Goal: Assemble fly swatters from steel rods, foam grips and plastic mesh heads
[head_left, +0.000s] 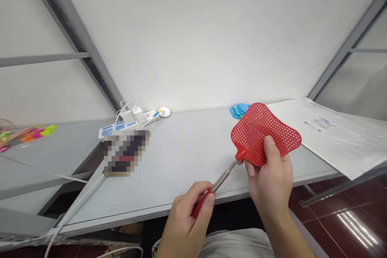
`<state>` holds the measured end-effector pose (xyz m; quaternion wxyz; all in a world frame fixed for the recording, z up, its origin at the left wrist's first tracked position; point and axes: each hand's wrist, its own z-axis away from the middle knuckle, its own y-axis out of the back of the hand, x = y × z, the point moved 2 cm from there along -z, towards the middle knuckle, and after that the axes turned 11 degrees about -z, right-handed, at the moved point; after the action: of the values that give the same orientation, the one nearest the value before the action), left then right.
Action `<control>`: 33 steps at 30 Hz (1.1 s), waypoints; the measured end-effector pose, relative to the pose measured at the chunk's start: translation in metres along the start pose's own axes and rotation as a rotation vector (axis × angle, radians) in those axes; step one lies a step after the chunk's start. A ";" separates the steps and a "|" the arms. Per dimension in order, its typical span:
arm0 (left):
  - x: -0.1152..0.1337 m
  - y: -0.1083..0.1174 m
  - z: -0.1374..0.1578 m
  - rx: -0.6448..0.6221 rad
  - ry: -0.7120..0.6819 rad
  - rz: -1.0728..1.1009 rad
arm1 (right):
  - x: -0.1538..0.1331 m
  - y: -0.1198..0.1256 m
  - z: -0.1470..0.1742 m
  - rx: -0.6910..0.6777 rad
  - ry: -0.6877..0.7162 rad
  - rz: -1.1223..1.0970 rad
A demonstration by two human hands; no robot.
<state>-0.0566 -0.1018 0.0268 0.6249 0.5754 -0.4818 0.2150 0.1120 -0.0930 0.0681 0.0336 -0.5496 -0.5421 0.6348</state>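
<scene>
A red fly swatter [256, 129] with a perforated head and a telescoping metal rod is held in front of me, over the table's front edge. My left hand [190, 213] is wrapped round its red handle grip, thumb on top. My right hand [272, 173] pinches the lower right part of the mesh head, thumb on the face and fingers behind it. Between the two hands the silver rod shows only a short length, its sections mostly nested. The head points up and to the right.
Behind the swatter lie several blue patterned pieces [239, 110]. A white plastic package [335, 129] covers the table's right side. On the left are a power strip [105, 132] with chargers, a white round object [165, 112], a pixelated device [127, 155] and colourful items [27, 135].
</scene>
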 end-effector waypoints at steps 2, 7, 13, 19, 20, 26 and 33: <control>0.000 -0.001 0.001 0.008 0.004 -0.010 | -0.002 0.003 0.003 -0.020 0.003 0.014; -0.001 -0.002 0.002 -0.034 0.012 0.028 | -0.007 0.007 0.004 -0.058 0.003 0.042; -0.003 -0.003 0.003 -0.103 0.087 0.154 | -0.008 0.008 0.001 -0.094 0.011 0.115; -0.004 -0.001 0.003 -0.027 0.071 0.108 | -0.008 0.011 0.002 -0.083 0.036 0.140; -0.004 0.000 0.004 -0.005 0.063 0.085 | -0.008 0.011 0.002 -0.073 0.041 0.141; 0.001 -0.003 0.004 -0.067 0.061 0.145 | -0.010 0.011 0.005 -0.114 -0.044 0.110; 0.003 -0.004 0.004 -0.180 0.107 0.258 | -0.008 0.021 0.003 -0.300 -0.217 0.189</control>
<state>-0.0533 -0.1068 0.0264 0.6659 0.4381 -0.5352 0.2797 0.1243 -0.1084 0.0576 -0.1670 -0.5253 -0.5771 0.6026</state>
